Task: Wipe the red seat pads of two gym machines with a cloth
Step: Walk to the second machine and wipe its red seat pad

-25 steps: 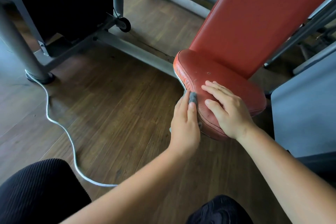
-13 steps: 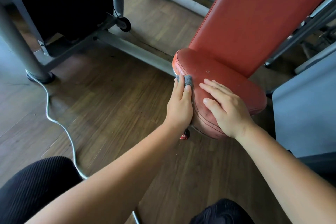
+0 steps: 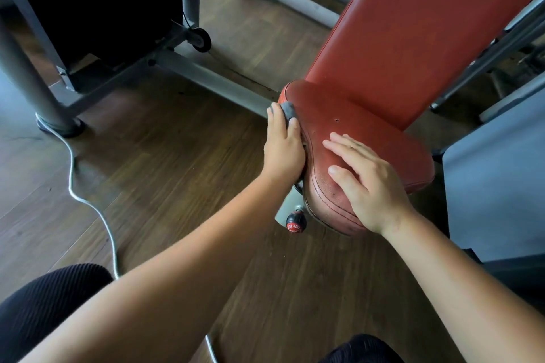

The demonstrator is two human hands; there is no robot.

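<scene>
A worn red seat pad (image 3: 368, 138) sits low in the middle of the view, with a tall red backrest (image 3: 427, 29) rising behind it. My left hand (image 3: 283, 144) presses a small grey cloth (image 3: 288, 110) against the seat's left side edge, near its far corner. Only the cloth's tip shows past my fingertips. My right hand (image 3: 368, 183) lies flat, fingers spread, on the near top of the seat and holds nothing.
A black and red adjustment knob (image 3: 295, 222) sticks out under the seat's near edge. Grey machine frame tubes (image 3: 206, 78) cross the wooden floor behind. A white cable (image 3: 88, 203) snakes over the floor at left. A grey panel (image 3: 498, 186) stands close at right.
My left hand has slid the cloth along the seat's left edge, from the near part toward the far corner. My right hand has stayed on the seat top.
</scene>
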